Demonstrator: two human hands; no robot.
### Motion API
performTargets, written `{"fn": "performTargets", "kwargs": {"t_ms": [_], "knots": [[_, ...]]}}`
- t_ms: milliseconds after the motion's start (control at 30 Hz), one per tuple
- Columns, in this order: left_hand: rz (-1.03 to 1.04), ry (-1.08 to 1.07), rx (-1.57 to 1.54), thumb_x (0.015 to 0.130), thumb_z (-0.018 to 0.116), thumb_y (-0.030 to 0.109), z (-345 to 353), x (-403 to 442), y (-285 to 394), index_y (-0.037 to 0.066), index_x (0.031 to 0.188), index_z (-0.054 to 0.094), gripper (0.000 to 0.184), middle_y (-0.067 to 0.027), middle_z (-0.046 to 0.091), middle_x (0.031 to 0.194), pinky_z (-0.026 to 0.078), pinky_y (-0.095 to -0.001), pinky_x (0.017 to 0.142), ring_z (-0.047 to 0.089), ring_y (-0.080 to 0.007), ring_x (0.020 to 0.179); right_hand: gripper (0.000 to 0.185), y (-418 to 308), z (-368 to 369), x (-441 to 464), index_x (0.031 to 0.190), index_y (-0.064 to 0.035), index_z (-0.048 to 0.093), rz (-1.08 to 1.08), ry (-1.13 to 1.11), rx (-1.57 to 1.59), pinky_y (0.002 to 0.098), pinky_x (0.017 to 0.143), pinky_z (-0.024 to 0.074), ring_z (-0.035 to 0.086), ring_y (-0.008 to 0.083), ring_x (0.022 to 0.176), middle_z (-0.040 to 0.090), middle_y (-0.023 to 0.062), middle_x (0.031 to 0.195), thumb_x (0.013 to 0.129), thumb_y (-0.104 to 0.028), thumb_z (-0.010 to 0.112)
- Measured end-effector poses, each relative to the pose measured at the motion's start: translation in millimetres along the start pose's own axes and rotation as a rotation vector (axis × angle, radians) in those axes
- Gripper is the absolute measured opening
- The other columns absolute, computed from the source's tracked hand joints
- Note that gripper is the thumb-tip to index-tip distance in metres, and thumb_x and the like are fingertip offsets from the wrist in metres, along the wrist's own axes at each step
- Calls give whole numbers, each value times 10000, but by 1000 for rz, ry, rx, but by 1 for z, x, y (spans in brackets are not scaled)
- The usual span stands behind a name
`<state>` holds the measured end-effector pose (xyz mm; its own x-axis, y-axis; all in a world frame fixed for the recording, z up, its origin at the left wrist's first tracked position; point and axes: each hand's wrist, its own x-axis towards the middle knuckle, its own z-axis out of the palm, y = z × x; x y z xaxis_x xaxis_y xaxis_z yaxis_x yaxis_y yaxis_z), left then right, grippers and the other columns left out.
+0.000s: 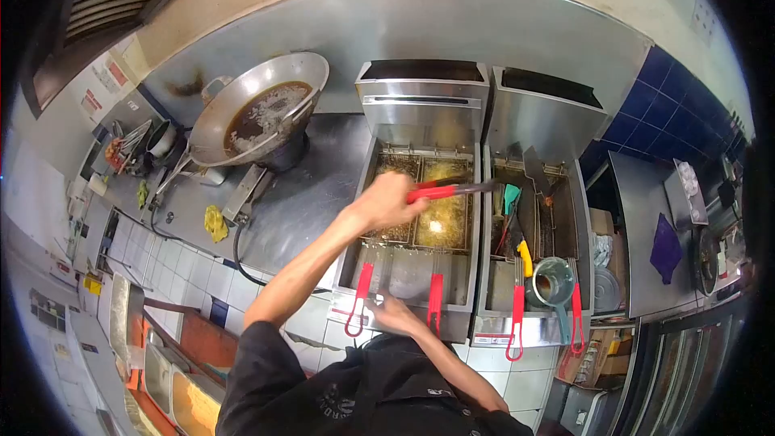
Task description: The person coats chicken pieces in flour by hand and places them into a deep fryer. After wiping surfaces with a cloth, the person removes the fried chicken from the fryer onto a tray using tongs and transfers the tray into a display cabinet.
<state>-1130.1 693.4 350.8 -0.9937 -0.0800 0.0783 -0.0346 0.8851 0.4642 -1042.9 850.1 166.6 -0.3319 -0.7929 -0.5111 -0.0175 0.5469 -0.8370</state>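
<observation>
My left hand [386, 203] is closed around red-handled tongs [452, 190], held over the left deep fryer [476, 218] with their dark metal end pointing right. Below them, pale yellow oil bubbles in the right fry basket [467, 218]; the left basket [395, 234] is partly hidden by my hand. Low at that fryer's front edge is my right hand [397, 316], fingers curled near a small white piece, between two red basket handles [436, 300]. What its fingers grip is hard to make out.
On the steel counter left stands a large wok [214, 113] of dark oil, near a yellow cloth [215, 224]. The right fryer [585, 218] carries a yellow-handled tool [525, 258] and a greenish jug [554, 281]. A purple cloth [666, 249] lies further right.
</observation>
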Motion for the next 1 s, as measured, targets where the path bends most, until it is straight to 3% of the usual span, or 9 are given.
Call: {"fn": "performTargets", "kwargs": {"t_ms": [100, 133, 167, 233, 267, 400, 733, 933, 1000], "knots": [[-206, 72, -51, 811, 618, 282, -20, -29, -54, -50, 805, 676, 337, -278, 585, 640, 497, -473, 661, 631, -414, 658, 647, -4, 30, 47, 1363, 23, 376, 101, -52, 624, 450, 882, 492, 624, 307, 1022, 629, 188, 1110, 917, -399, 580], [-214, 100, -29, 812, 609, 283, -16, -33, -78, -50, 819, 678, 340, -277, 585, 639, 496, -474, 667, 630, -418, 664, 471, 1, 35, 65, 1275, -53, 413, 145, -110, 917, 409, 711, 538, 643, 248, 851, 630, 113, 938, 931, -322, 588], [-220, 131, -9, 812, 601, 283, -9, -32, -103, -50, 832, 681, 343, -277, 584, 638, 495, -476, 674, 630, -422, 671, 471, 8, 45, 76, 1275, -53, 413, 162, -92, 928, 409, 711, 538, 643, 248, 851, 630, 113, 938, 931, -322, 588], [-259, 122, 28, 813, 586, 268, 15, -24, -150, -44, 835, 679, 327, -278, 602, 677, 500, -485, 697, 631, -431, 713, 274, 10, 61, 92, 1127, -125, 445, 33, 88, 1081, 294, 525, 480, 551, 128, 619, 533, 33, 765, 937, -256, 592], [-281, 162, 90, 811, 584, 258, 26, -20, -167, -40, 836, 677, 314, -276, 614, 706, 505, -487, 710, 633, -429, 738, 196, 5, 68, 89, 1021, -166, 427, 17, 149, 1136, 251, 415, 368, 399, 71, 483, 430, -20, 665, 941, -237, 592], [-364, 158, 190, 810, 595, 254, 50, 3, -197, -27, 848, 671, 293, -270, 651, 833, 521, -481, 786, 642, -426, 829, 151, 2, 74, 74, 963, -156, 416, -118, 290, 1024, 227, 358, 276, 313, 53, 411, 363, -59, 568, 964, -213, 555], [-383, 114, 166, 827, 581, 301, 66, 46, -198, -21, 891, 668, 340, -252, 666, 881, 525, -467, 819, 646, -423, 886, 112, -6, 84, 47, 997, -109, 425, -114, 379, 928, 239, 362, 311, 354, 66, 419, 386, -30, 569, 974, -158, 523], [-570, -367, 152, 868, 550, 426, 43, 80, -187, 29, 1063, 672, 458, -163, 627, 1174, 505, -383, 882, 595, -328, 1092, 128, -4, 94, 47, 1045, -101, 434, -124, 423, 885, 247, 350, 328, 377, 69, 407, 403, -21, 567, 975, -164, 521], [-536, -370, 170, 872, 543, 429, 36, 73, -186, 32, 1060, 676, 459, -168, 629, 1169, 505, -380, 882, 595, -325, 1093, 133, 0, 96, 47, 1044, -94, 433, -153, 443, 855, 251, 346, 332, 381, 71, 400, 407, -17, 567, 973, -162, 523]]}}
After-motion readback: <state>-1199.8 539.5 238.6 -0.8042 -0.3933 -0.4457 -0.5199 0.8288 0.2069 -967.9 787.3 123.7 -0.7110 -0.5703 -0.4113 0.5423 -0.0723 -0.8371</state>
